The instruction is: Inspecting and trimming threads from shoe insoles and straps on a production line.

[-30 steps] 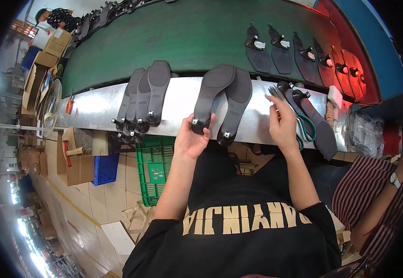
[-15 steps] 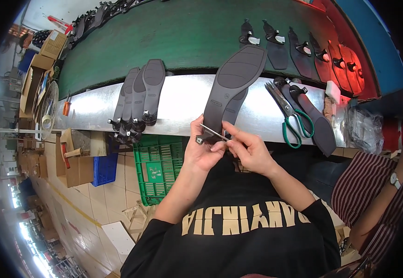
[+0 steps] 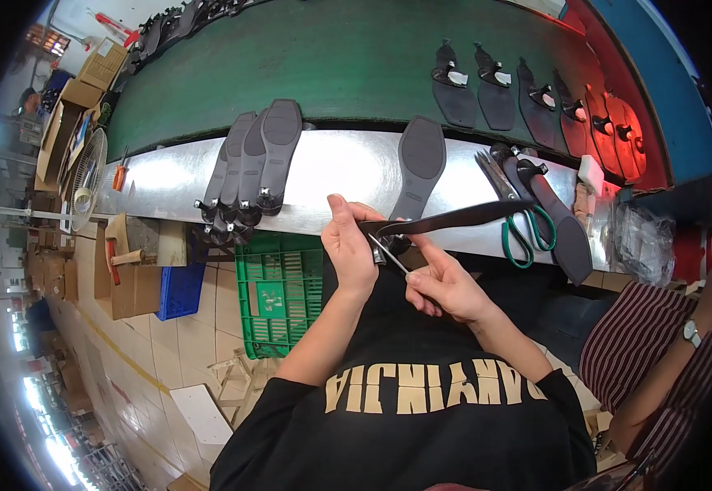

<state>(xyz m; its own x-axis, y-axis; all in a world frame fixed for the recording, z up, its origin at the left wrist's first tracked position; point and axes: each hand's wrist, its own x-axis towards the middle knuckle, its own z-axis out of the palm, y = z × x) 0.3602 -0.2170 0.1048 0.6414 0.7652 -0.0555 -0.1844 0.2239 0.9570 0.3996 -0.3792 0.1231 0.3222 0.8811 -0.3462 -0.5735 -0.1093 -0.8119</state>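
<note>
My left hand (image 3: 351,260) grips one end of a dark sandal sole (image 3: 454,217), which is turned edge-on and stretches out to the right over the metal ledge. Between the fingers of my right hand (image 3: 449,288) is a thin metal tool (image 3: 390,254), its tip against the black strap part at the held end of the sole. Another dark sole (image 3: 422,155) lies on the ledge just beyond my hands. To the right are green-handled scissors (image 3: 528,233) and a further sandal sole (image 3: 565,229) with a black strap piece.
Several soles (image 3: 281,147) overlap on the metal ledge (image 3: 331,164) at left. A green belt (image 3: 356,65) beyond carries a row of sandal soles under red light at right. Below stands a green crate (image 3: 278,303). A person in a striped garment (image 3: 630,344) sits at right.
The held sole has swung from upright, underside showing, to edge-on and pointing right, uncovering the sole behind it. Both hands have turned with it; the tool now slants at the strap end.
</note>
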